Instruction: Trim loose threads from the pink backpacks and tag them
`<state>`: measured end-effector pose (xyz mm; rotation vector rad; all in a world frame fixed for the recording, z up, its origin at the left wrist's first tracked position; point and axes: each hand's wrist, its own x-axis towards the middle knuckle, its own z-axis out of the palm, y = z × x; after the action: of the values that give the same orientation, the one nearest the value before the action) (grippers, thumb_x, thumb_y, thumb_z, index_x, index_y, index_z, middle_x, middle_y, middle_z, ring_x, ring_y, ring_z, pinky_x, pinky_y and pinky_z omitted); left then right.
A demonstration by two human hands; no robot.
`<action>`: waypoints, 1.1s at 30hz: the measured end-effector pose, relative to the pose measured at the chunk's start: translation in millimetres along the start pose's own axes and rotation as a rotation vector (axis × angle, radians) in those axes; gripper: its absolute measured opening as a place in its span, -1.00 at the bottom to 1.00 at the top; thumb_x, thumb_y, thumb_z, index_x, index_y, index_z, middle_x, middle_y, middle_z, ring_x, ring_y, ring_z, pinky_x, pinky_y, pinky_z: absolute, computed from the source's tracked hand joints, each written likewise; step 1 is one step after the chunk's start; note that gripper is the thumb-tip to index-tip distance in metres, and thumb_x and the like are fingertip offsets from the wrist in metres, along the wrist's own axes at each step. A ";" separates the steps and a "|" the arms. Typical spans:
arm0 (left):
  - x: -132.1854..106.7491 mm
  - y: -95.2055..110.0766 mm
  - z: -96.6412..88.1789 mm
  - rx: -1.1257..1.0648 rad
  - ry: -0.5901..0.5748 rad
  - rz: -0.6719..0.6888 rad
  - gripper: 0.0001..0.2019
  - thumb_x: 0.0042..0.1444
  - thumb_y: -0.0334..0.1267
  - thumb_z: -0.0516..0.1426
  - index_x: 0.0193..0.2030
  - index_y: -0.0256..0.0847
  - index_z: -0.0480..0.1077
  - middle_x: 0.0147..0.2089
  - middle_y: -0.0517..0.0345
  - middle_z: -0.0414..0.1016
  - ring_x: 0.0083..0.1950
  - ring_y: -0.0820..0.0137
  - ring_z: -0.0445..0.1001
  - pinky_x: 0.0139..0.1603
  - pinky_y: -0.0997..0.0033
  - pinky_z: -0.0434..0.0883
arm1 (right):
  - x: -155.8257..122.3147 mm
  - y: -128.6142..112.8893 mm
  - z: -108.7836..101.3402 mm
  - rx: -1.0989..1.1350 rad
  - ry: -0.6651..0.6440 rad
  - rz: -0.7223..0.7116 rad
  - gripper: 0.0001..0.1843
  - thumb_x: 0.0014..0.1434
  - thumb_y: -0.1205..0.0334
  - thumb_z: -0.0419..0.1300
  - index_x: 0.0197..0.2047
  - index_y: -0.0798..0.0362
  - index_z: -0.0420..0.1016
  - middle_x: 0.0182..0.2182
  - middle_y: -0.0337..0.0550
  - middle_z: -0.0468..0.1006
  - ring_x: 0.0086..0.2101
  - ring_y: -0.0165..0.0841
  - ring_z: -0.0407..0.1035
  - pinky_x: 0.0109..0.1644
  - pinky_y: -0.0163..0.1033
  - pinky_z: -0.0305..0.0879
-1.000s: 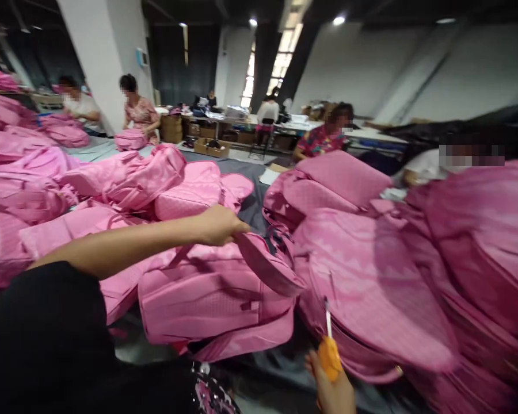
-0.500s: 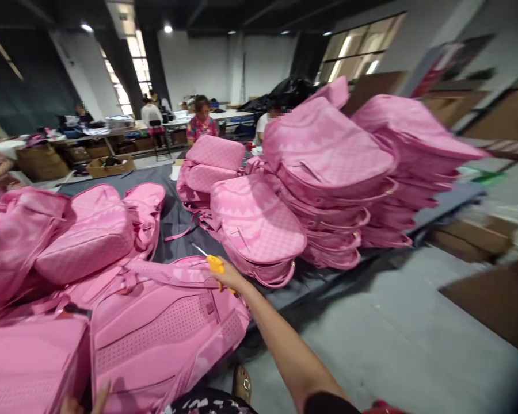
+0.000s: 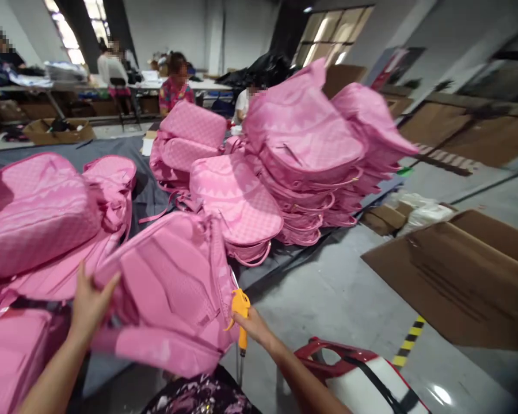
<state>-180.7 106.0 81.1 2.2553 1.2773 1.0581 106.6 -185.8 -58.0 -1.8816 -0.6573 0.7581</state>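
Observation:
A pink backpack (image 3: 168, 282) lies tilted in front of me, back panel and straps facing up, partly blurred. My left hand (image 3: 90, 302) is closed on its left edge, with some fingers hidden behind the fabric. In my right hand (image 3: 254, 324) is a yellow air blow gun (image 3: 240, 302) with a thin metal nozzle and a hose below. That nozzle points up beside the backpack's right edge. Just beyond it another pink backpack (image 3: 237, 201) lies flat, front side up.
Tall stacks of pink backpacks (image 3: 304, 129) stand at the back right of the dark-covered table (image 3: 142, 210). More backpacks (image 3: 34, 213) lie on the left. On the floor at right are a cardboard box (image 3: 449, 276) and a red and white object (image 3: 358, 374). Several people sit farther back.
My left hand has come up from the bottom edge, and the backpack has tilted. My right hand with the blow gun has moved down and right, off the strap. The view has shifted right and downward.

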 end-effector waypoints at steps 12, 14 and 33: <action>-106.3 49.5 111.1 0.393 -0.341 -0.209 0.04 0.01 0.01 0.26 0.47 -0.43 -0.18 0.48 -0.56 -0.43 0.50 -0.18 -0.41 0.42 -0.22 -0.16 | -41.4 -64.1 -14.4 -0.081 0.000 -0.148 -0.38 0.08 -0.21 0.16 0.01 0.12 0.41 -0.17 0.09 0.61 -0.18 -0.10 0.51 -0.09 -0.13 0.42; -130.3 40.7 105.2 0.350 -0.338 -0.388 0.07 -0.02 -0.06 0.28 0.46 -0.48 -0.22 0.47 -0.63 -0.40 0.50 -0.22 -0.34 0.40 -0.22 -0.07 | -35.0 -90.7 -20.6 -0.222 -0.108 -0.188 -0.39 0.13 -0.22 0.10 0.05 0.09 0.36 -0.27 0.01 0.61 -0.28 -0.13 0.52 -0.18 -0.15 0.40; -50.3 -51.3 18.5 -1.198 -0.115 -1.043 -0.61 0.29 -0.06 -0.02 0.08 -0.29 0.35 -0.33 -0.13 0.59 -0.30 0.17 0.59 -0.20 0.11 0.51 | 78.4 -203.7 74.4 -0.927 -0.872 -0.581 -0.46 0.29 -0.18 0.03 0.04 0.10 0.47 -0.25 0.00 0.63 -0.21 -0.20 0.50 -0.07 -0.18 0.32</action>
<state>-213.1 92.5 15.7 0.5969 1.0449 0.8365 79.6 -7.7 85.9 -1.8674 -2.3019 0.9456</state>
